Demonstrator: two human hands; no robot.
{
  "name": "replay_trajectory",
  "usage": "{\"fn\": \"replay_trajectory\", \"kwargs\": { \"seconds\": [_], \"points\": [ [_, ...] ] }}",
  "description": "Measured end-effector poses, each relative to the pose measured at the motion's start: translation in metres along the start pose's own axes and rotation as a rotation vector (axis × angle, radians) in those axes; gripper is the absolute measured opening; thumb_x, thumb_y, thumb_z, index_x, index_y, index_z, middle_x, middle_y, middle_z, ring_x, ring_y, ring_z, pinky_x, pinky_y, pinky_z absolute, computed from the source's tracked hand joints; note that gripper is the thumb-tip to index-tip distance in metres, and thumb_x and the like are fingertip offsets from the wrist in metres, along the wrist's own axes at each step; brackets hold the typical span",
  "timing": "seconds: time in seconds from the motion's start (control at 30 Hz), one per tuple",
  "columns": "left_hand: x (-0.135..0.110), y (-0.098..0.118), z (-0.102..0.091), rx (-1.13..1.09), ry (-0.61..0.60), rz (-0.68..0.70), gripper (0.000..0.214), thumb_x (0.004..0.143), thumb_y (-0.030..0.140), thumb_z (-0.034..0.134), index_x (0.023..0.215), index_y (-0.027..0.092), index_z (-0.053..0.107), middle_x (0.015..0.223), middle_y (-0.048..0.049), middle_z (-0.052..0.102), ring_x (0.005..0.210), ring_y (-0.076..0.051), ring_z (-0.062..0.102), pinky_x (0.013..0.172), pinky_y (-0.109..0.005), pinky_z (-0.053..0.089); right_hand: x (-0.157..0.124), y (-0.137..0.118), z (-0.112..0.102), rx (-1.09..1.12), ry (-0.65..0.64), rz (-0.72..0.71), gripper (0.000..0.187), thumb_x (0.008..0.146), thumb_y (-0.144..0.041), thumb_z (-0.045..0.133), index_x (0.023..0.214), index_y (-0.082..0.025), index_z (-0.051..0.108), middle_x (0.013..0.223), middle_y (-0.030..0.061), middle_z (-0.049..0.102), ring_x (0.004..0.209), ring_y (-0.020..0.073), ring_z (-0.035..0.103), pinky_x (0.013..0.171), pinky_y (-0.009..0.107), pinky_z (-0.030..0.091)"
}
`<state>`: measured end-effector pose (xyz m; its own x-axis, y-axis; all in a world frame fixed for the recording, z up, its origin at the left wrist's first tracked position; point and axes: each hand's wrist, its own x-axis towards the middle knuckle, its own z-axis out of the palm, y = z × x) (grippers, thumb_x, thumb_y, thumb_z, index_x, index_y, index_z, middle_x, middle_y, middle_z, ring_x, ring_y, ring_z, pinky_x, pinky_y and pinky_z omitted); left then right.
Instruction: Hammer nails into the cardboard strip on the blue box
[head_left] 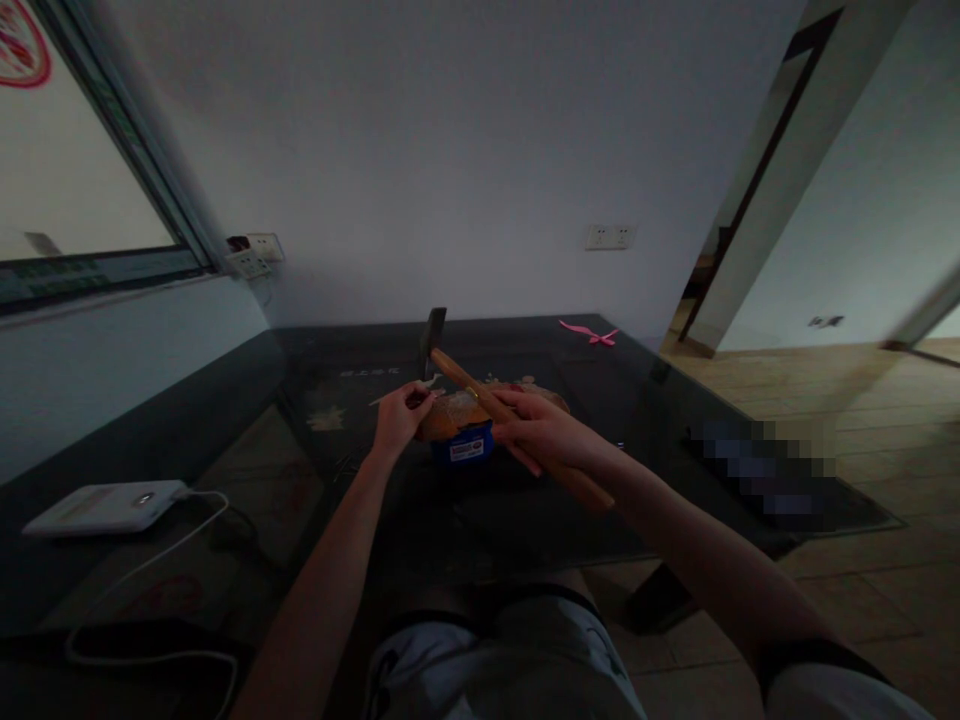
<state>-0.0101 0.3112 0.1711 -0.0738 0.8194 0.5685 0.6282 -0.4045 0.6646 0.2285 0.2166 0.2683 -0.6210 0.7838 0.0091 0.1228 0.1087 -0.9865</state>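
My right hand [536, 425] is wrapped around a long wooden rod [465, 378], which slants from the far left down to the near right. My left hand [405, 408] is pinched closed on a thin, pale piece [429, 381], too small to name. Between the hands lies a brown, rounded thing with a pale, dusty-looking top [456, 410], its right part behind the rod and my right hand. A blue box or tub with a white label [466, 446] sits at its front, just below. Behind my left hand, a dark flat upright piece [433, 335] rises; its lower end is hidden.
All this is on a dark glossy table [420, 530] against a wall. A pink ribbon [596, 335] lies at the back right. At the left are a white power bank [109, 508] and its white cable [161, 560]. A blurred-out object [757, 470] is near the right edge.
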Motion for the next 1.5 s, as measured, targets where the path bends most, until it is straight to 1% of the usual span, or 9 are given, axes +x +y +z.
{"fn": "replay_trajectory", "kwargs": {
  "seconds": [0.17,0.37,0.53,0.6,0.77,0.93,1.13,1.33,1.5],
  "points": [
    [0.000,-0.001,0.000,-0.035,-0.016,-0.062,0.022,0.071,0.028,0.062,0.089,0.015,0.066,0.084,-0.0056,0.071,0.073,-0.020,0.067,0.068,-0.028,0.052,-0.002,0.006,0.000,-0.004,-0.063,0.056,0.039,0.077,-0.010,0.050,0.116,-0.013,0.049,0.059,-0.0081,0.049,0.031,0.0033,0.041,0.028,0.016,0.030],
    [-0.001,0.004,-0.001,0.022,0.001,-0.043,0.016,0.073,0.030,0.060,0.079,0.016,0.066,0.077,-0.0054,0.071,0.071,-0.019,0.066,0.068,-0.027,0.052,-0.001,-0.003,0.002,-0.024,0.010,0.066,0.048,0.076,-0.007,0.049,0.123,-0.014,0.046,0.061,-0.0081,0.049,0.031,0.0030,0.040,0.029,0.017,0.032],
    [0.000,-0.001,0.001,-0.077,-0.024,-0.045,0.021,0.070,0.022,0.061,0.090,0.016,0.066,0.087,-0.0049,0.072,0.076,-0.019,0.067,0.069,-0.029,0.053,0.003,0.001,-0.001,-0.065,-0.058,0.107,0.040,0.076,-0.011,0.050,0.117,-0.013,0.050,0.060,-0.0072,0.049,0.032,0.0037,0.040,0.030,0.017,0.031],
    [0.000,-0.002,0.001,-0.083,-0.027,-0.030,0.019,0.070,0.021,0.061,0.088,0.016,0.066,0.085,-0.0042,0.072,0.075,-0.019,0.067,0.069,-0.028,0.053,0.003,0.001,-0.002,-0.066,-0.061,0.100,0.040,0.076,-0.014,0.051,0.117,-0.014,0.050,0.060,-0.0071,0.049,0.033,0.0036,0.041,0.030,0.016,0.031],
    [-0.001,0.004,0.000,-0.045,0.009,-0.024,0.009,0.073,0.025,0.061,0.071,0.017,0.062,0.073,-0.0033,0.070,0.068,-0.017,0.066,0.065,-0.026,0.052,0.002,-0.003,-0.002,-0.067,-0.043,0.040,0.040,0.077,-0.015,0.051,0.117,-0.015,0.051,0.058,-0.0073,0.049,0.032,0.0033,0.040,0.029,0.016,0.031],
    [-0.001,0.003,-0.001,-0.041,-0.010,-0.032,0.006,0.071,0.021,0.061,0.075,0.016,0.063,0.075,-0.0032,0.069,0.069,-0.017,0.066,0.066,-0.027,0.052,0.005,0.001,-0.002,-0.114,-0.032,0.099,0.041,0.075,-0.013,0.052,0.116,-0.015,0.051,0.056,-0.0085,0.048,0.032,0.0031,0.041,0.029,0.015,0.033],
    [-0.002,0.001,0.000,-0.035,-0.002,-0.007,0.011,0.074,0.027,0.060,0.071,0.017,0.061,0.073,-0.0031,0.068,0.069,-0.017,0.066,0.065,-0.027,0.052,0.010,0.002,-0.003,-0.120,-0.006,0.008,0.050,0.076,-0.013,0.051,0.125,-0.015,0.046,0.057,-0.0077,0.049,0.031,0.0039,0.041,0.028,0.016,0.034],
    [-0.002,0.002,0.000,-0.029,-0.011,-0.007,0.012,0.074,0.028,0.060,0.069,0.017,0.060,0.071,-0.0040,0.067,0.066,-0.017,0.066,0.063,-0.027,0.052,0.015,0.003,-0.007,-0.156,-0.047,0.055,0.050,0.075,-0.011,0.050,0.125,-0.015,0.046,0.057,-0.0075,0.051,0.031,0.0035,0.041,0.029,0.015,0.034],
    [-0.003,0.001,0.001,-0.021,-0.008,0.002,0.010,0.074,0.026,0.060,0.071,0.017,0.061,0.072,-0.0034,0.068,0.069,-0.017,0.066,0.066,-0.027,0.053,0.010,-0.004,-0.007,-0.134,0.055,0.009,0.049,0.076,-0.011,0.049,0.125,-0.014,0.047,0.057,-0.0073,0.050,0.031,0.0031,0.040,0.028,0.015,0.033]
  ]
}}
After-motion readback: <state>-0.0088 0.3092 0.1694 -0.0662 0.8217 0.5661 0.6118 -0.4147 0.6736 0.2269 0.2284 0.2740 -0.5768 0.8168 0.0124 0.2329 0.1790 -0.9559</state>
